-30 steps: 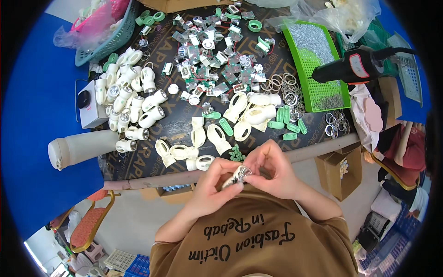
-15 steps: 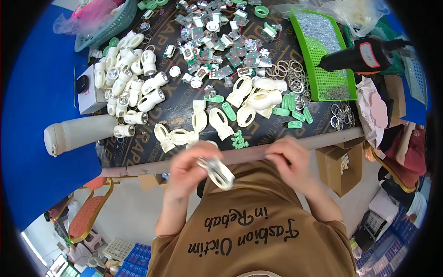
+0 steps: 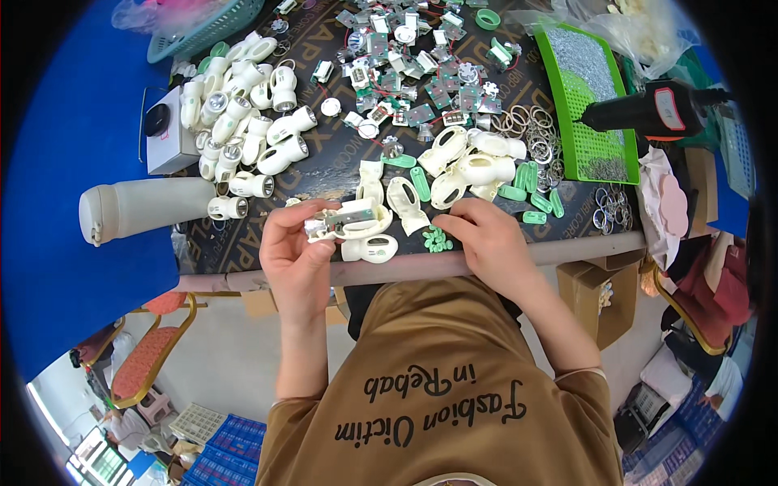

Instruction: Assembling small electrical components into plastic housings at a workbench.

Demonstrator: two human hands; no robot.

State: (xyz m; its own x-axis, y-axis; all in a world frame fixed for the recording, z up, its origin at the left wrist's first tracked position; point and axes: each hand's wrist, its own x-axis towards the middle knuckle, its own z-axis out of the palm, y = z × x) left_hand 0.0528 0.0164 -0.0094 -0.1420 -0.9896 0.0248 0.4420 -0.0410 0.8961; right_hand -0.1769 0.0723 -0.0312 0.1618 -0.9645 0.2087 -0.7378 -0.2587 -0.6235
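My left hand [image 3: 293, 251] pinches a cream flashlight half-shell [image 3: 377, 223] by its lamp end, just above the table's near edge. A circuit board [image 3: 350, 217] sits in the shell, facing up. My right hand [image 3: 493, 239] reaches down to a small heap of tiny green pieces [image 3: 438, 240]. Its fingers are curled together at the heap, and whatever is between the tips is hidden. More cream shell halves [image 3: 405, 206] lie around my hands, one under the held shell. Green oblong covers [image 3: 420, 185] lie beside them.
Assembled flashlights [image 3: 284, 127] are piled at left, near a white bottle [image 3: 154, 209]. Circuit boards with wires [image 3: 421, 81] cover the far middle. At right are metal rings [image 3: 543, 138], a green tray [image 3: 575, 146] of small metal parts and a black power screwdriver [image 3: 640, 112].
My left hand has lifted the half-shell forward over the table, turning its board into view. My right hand has moved forward and left from the table edge to the tiny green pieces.
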